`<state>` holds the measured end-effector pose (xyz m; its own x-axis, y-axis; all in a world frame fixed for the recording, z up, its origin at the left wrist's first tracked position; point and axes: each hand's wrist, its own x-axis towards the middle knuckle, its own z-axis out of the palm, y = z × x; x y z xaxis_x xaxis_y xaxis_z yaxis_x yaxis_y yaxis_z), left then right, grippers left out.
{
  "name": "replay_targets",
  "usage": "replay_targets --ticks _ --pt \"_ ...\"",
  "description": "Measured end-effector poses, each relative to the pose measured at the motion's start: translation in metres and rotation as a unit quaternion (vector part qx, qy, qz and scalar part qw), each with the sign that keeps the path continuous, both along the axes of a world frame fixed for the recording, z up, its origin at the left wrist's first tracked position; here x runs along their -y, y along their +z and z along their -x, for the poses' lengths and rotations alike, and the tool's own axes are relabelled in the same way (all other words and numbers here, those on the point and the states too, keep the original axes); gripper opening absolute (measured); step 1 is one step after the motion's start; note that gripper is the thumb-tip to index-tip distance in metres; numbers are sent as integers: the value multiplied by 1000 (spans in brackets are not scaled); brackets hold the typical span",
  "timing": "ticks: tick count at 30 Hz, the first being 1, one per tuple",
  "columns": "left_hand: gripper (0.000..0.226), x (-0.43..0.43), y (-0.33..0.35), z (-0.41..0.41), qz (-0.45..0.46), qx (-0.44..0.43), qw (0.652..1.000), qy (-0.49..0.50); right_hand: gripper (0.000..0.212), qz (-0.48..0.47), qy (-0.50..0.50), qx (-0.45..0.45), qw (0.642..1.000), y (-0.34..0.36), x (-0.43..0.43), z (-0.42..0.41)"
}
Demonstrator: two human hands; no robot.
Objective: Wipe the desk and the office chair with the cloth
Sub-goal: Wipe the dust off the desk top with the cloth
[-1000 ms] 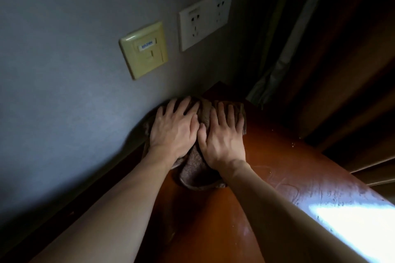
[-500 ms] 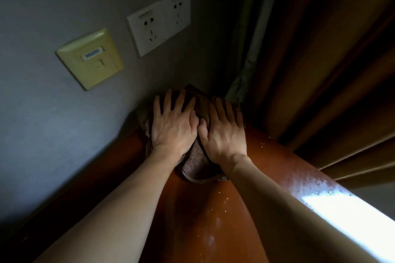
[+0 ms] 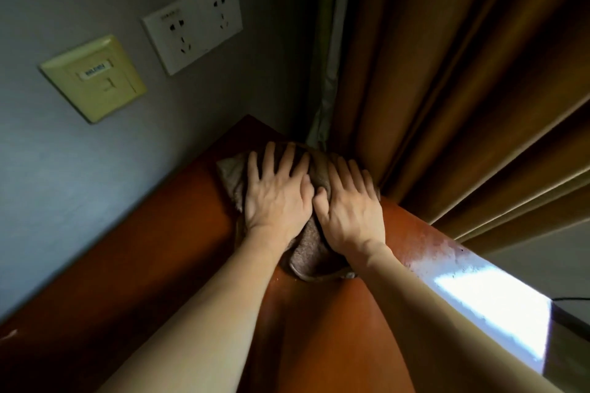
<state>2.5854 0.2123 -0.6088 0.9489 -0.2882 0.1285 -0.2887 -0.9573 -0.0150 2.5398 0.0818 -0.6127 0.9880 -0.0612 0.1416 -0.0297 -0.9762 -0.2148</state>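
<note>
At the far corner of the desk (image 3: pixel 178 258), toward 12 o'clock, we press the cloth (image 3: pixel 308 249) down under our left hand (image 3: pixel 277 198) and right hand (image 3: pixel 349 214). Both hands' fingers (image 3: pixel 270 159) lie straight and spread, gripping nothing.

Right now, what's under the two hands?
The left hand and right hand press flat on a brown cloth lying on the desk near the curtain. The desk surface beneath the cloth is hidden.
</note>
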Motion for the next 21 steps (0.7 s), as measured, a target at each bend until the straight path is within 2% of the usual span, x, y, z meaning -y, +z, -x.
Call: replay_targets --ticks 9,21 --pt "54 39 0 53 15 -4 1000 -18 65 43 -26 -7 999 0 34 53" --pt "69 14 9 82 23 -24 999 -9 70 61 17 -33 997 6 16 73"
